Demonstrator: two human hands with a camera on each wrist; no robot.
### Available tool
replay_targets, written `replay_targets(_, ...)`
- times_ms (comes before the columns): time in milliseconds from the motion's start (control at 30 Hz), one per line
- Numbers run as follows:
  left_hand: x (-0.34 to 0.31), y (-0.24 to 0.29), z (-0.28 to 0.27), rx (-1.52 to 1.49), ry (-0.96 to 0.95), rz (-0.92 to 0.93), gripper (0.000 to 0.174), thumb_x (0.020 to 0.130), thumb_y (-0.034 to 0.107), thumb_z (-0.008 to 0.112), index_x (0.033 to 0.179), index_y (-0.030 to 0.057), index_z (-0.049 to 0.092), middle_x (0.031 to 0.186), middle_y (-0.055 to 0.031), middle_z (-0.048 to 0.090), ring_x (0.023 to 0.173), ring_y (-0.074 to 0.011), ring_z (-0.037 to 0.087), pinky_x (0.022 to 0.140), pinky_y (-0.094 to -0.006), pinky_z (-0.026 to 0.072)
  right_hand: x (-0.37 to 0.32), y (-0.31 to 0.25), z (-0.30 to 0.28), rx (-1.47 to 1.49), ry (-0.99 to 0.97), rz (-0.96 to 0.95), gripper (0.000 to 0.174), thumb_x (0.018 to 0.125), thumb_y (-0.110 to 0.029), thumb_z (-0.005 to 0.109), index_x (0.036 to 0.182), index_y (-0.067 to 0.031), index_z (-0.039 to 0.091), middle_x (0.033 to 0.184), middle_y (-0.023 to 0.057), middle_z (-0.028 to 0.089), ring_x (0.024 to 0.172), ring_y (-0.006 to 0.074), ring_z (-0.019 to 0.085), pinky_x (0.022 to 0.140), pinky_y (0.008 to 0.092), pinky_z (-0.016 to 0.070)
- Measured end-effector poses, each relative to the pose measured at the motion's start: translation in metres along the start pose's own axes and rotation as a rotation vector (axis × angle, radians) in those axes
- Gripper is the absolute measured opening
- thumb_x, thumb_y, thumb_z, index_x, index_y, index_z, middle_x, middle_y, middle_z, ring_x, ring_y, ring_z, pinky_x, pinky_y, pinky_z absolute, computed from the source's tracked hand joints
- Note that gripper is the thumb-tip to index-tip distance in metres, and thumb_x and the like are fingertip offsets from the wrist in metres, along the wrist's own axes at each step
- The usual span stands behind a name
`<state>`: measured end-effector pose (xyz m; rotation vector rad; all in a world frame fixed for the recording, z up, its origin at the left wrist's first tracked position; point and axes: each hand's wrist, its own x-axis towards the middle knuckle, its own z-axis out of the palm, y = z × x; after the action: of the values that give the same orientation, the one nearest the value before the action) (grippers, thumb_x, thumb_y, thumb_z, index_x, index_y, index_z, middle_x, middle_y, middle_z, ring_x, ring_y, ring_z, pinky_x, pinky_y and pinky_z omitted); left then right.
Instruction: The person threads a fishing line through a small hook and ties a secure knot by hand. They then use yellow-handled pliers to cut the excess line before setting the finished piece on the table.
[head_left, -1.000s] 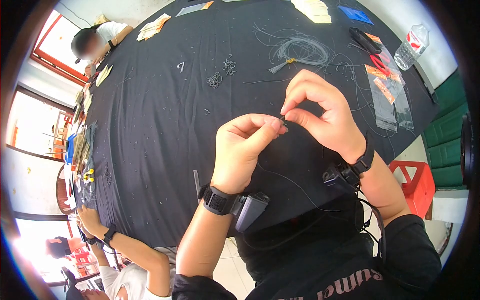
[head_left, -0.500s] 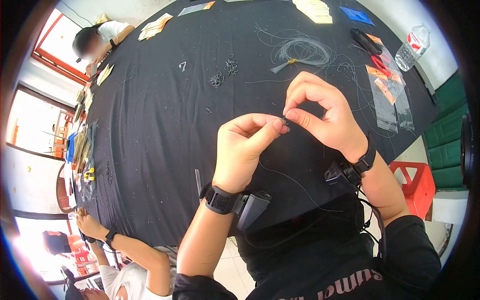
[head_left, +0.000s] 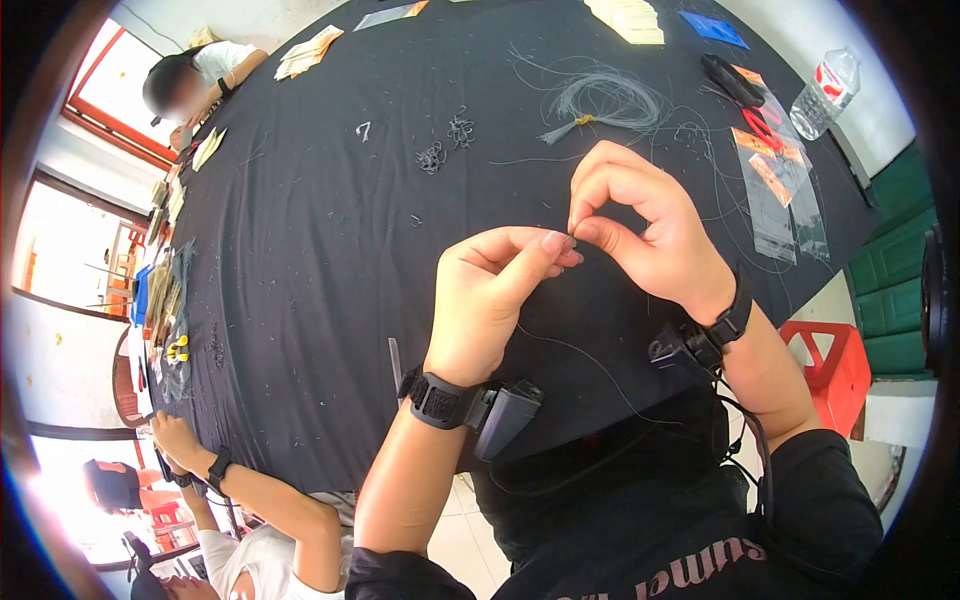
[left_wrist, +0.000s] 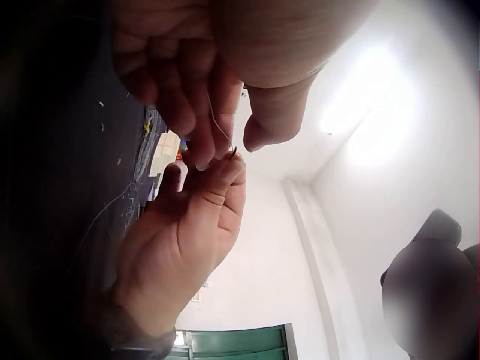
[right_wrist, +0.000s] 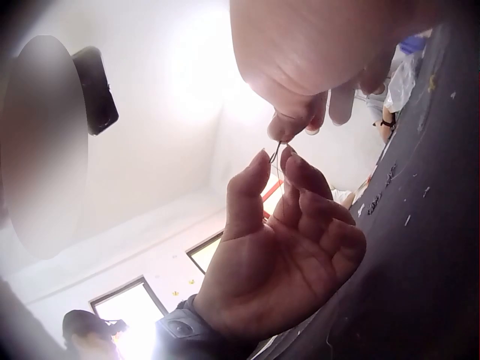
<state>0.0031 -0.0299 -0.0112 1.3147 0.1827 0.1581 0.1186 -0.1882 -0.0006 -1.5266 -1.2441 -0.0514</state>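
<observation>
My right hand point(head_left: 645, 225) pinches a small dark fish hook point(right_wrist: 277, 152) between thumb and forefinger. Just below it, my left hand point(head_left: 495, 285) has its fingers curled in, thumb and forefinger tips close around the hook with a small gap showing in the right wrist view. A thin fishing line point(left_wrist: 214, 112) runs from the hook into the left fingers, which hold it. Its loose end point(head_left: 600, 375) trails below the left hand over the black cloth. In the head view the fingertips mostly cover the hook.
Two piles of hooks point(head_left: 431, 158) lie on the black-covered table point(head_left: 300, 270), with a coil of line point(head_left: 610, 105) beyond the right hand. Red-handled scissors point(head_left: 762, 130), plastic packets point(head_left: 770, 215) and a water bottle point(head_left: 825, 95) are at right. Other people sit at left.
Both hands stay together in nearly the same place, the left shifting slightly right. The fingertips have closed in, and less of the dark hook shows between them in the head view.
</observation>
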Motion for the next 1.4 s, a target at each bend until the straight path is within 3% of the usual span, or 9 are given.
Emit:
replay_targets(467,-0.001,0.003,0.002,-0.013,-0.004,-0.013,0.011,0.092,0.009,0.067,0.094,-0.0018,0.070,0.091,-0.0104,0.072,0.084,-0.0137,0.066,0.080,-0.0263,0.0506,0.000,0.001,-0.001,-0.018,-0.015,-0.030,0.009,0.083,0.001,0.070,0.085,-0.0017,0.062,0.086,0.0062,0.057,0.078,0.0188,0.057,0.072,0.0297,0.0462)
replay_targets(667,0.002,0.001,-0.004,-0.090,0.082,0.065,0.010,0.092,0.009,0.067,0.093,-0.0011,0.069,0.090,-0.0098,0.071,0.083,-0.0140,0.065,0.080,-0.0265,0.0505,-0.001,-0.004,-0.004,0.021,0.048,0.116,0.008,0.086,-0.009,0.070,0.089,-0.0032,0.064,0.090,0.0053,0.059,0.084,0.0169,0.057,0.077,0.0307,0.0459)
replay_targets(767,0.003,0.000,-0.008,-0.134,0.123,0.111,0.010,0.092,0.009,0.067,0.094,-0.0011,0.068,0.090,-0.0102,0.071,0.083,-0.0143,0.065,0.079,-0.0270,0.0507,0.000,-0.005,-0.003,0.075,-0.111,0.147,0.011,0.087,-0.013,0.070,0.090,-0.0034,0.064,0.095,0.0063,0.062,0.090,0.0191,0.058,0.082,0.0328,0.0458)
replay_targets(833,0.004,0.000,-0.010,-0.165,0.141,0.142,0.010,0.092,0.008,0.066,0.095,-0.0012,0.068,0.091,-0.0104,0.071,0.083,-0.0146,0.065,0.079,-0.0275,0.0509,0.002,-0.008,-0.001,0.125,-0.282,0.084,0.011,0.087,-0.014,0.070,0.089,-0.0040,0.066,0.101,0.0091,0.063,0.099,0.0248,0.061,0.090,0.0361,0.0457)
replay_targets(967,0.004,0.002,-0.013,-0.232,0.177,0.191,0.009,0.093,0.008,0.067,0.096,-0.0004,0.068,0.091,-0.0095,0.070,0.083,-0.0146,0.065,0.080,-0.0285,0.0512,0.000,-0.010,0.007,0.203,-0.542,0.093,0.010,0.087,-0.013,0.069,0.095,-0.0067,0.069,0.108,0.0103,0.066,0.105,0.0294,0.061,0.093,0.0394,0.0464)
replay_targets(1033,0.005,0.003,-0.015,-0.252,0.191,0.218,0.009,0.093,0.008,0.067,0.096,0.0004,0.068,0.090,-0.0087,0.070,0.084,-0.0145,0.064,0.080,-0.0285,0.0513,0.002,-0.014,0.011,0.195,-0.608,0.096,0.013,0.086,-0.009,0.067,0.099,-0.0071,0.069,0.108,0.0103,0.066,0.105,0.0294,0.061,0.093,0.0388,0.0464)
replay_targets(1067,0.005,0.003,-0.017,-0.258,0.191,0.228,0.009,0.093,0.009,0.067,0.096,0.0008,0.068,0.090,-0.0084,0.070,0.084,-0.0144,0.064,0.080,-0.0286,0.0514,0.002,-0.016,0.014,0.207,-0.631,0.110,0.022,0.084,0.000,0.060,0.102,-0.0074,0.070,0.107,0.0093,0.067,0.104,0.0291,0.061,0.093,0.0384,0.0463)
replay_targets(1200,0.005,0.003,-0.020,-0.322,0.183,0.230,0.008,0.093,0.009,0.066,0.097,0.0020,0.068,0.091,-0.0072,0.070,0.084,-0.0138,0.064,0.080,-0.0286,0.0518,0.001,-0.015,0.017,0.161,-0.689,0.088,0.042,0.075,0.012,0.049,0.105,-0.0077,0.071,0.105,0.0066,0.069,0.099,0.0288,0.060,0.091,0.0391,0.0467)
replay_targets(1400,0.006,0.004,-0.022,-0.375,0.200,0.199,0.010,0.094,0.011,0.066,0.099,0.0023,0.069,0.093,-0.0064,0.070,0.084,-0.0124,0.065,0.079,-0.0270,0.0523,0.002,-0.019,0.021,0.204,-0.765,0.065,0.045,0.072,0.013,0.048,0.103,-0.0083,0.072,0.101,0.0080,0.070,0.097,0.0296,0.061,0.089,0.0394,0.0474)
